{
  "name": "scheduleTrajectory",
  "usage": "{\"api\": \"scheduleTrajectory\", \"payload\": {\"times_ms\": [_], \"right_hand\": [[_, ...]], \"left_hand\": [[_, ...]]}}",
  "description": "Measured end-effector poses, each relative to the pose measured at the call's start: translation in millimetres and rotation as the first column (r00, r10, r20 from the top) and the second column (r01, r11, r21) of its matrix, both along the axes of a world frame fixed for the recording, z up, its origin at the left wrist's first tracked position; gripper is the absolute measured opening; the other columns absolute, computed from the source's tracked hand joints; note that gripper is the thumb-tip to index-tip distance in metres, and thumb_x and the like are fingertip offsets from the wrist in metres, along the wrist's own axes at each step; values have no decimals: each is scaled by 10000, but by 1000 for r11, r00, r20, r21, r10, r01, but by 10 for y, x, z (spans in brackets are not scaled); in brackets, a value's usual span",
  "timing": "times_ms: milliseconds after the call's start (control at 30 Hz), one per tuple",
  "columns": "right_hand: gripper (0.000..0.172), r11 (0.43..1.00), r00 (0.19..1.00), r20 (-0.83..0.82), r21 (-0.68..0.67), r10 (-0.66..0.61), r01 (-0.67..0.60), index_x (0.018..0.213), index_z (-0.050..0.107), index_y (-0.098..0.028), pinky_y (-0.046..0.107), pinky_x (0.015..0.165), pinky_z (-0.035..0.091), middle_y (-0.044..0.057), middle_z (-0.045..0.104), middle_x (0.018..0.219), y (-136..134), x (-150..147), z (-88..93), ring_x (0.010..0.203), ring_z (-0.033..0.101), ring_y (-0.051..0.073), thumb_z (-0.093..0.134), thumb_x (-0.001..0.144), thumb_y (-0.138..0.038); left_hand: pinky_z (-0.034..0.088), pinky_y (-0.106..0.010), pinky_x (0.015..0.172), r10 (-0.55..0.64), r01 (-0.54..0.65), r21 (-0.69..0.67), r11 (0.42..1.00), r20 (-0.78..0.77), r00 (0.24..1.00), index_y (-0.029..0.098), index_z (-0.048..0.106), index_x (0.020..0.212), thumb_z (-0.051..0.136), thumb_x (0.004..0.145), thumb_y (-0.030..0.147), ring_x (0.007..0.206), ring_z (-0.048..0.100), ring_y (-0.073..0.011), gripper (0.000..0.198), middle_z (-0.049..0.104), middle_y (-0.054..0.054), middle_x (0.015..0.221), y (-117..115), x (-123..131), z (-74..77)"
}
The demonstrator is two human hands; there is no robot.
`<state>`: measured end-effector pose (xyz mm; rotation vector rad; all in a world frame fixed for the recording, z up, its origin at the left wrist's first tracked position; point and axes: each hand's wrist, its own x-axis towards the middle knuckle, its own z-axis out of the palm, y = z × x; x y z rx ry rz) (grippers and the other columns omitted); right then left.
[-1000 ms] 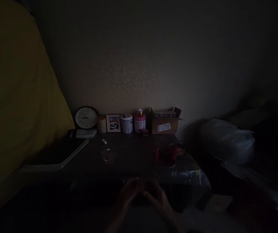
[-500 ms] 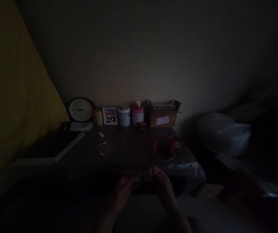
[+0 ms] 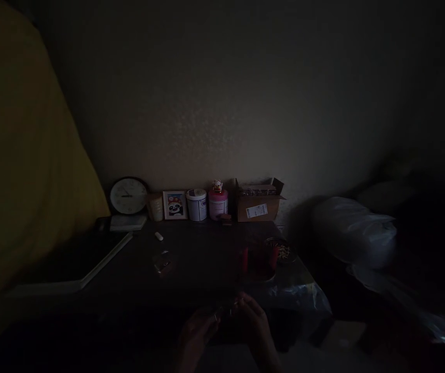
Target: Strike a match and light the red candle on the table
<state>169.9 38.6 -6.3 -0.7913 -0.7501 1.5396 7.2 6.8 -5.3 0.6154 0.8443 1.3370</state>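
Observation:
Low in the dim head view, my left hand [image 3: 198, 331] is closed, and a small thing with a pale, shiny edge [image 3: 217, 316] shows at its fingertips. Close by on the right, my right hand [image 3: 254, 318] pinches thumb and fingers together over a thin, light-coloured bit [image 3: 233, 309]. Darkness keeps me from telling what either piece is. Both hands are just in front of the table's near edge, a little apart. Beyond the right one stands a dark container with red sides [image 3: 260, 261], beside a round dish [image 3: 282, 251] of small, thin pieces.
A small clear packet [image 3: 163, 265] and a white oval object [image 3: 159, 236] lie on the dark table [image 3: 202, 259]. Along the wall stand a clock [image 3: 128, 196], a panda picture [image 3: 175, 205], two tins [image 3: 197, 205] and an open cardboard box [image 3: 258, 208].
The view has tilted upward, so the table and its things appear lower. Both hands also sit lower in the picture, still close together with fingers closed.

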Motion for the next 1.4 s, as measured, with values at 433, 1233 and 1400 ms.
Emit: {"api": "scheduleTrajectory", "payload": {"times_ms": [433,1233,1400], "right_hand": [[293,942,864,443,322,-240,97,919,741,-208,281,814,513,45,732,937,-335,118,508,918,665,214,690,795,-469],[147,599,554,492,800,-672,16,968,702,-234,120,689,547,15,739,884,-733,133,623,785,718,114,588,883,-195],[118,633,560,527,774,-639,-5,929,686,-234,126,676,546,8,720,860,-755,137,594,781,710,121,576,890,-213]], "left_hand": [[423,-437,1061,7,-2,85,996,-51,999,227,757,945,789,678,367,1139,612,-269,303,744,-60,1116,-362,112,403],[447,-368,1036,10,14,202,979,-114,993,213,705,1053,641,831,330,1181,597,-250,259,717,-50,1172,-625,379,758],[440,-401,1043,27,2,201,980,-141,990,215,709,1047,657,820,352,1164,601,-256,271,717,-58,1168,-638,358,735]]}}
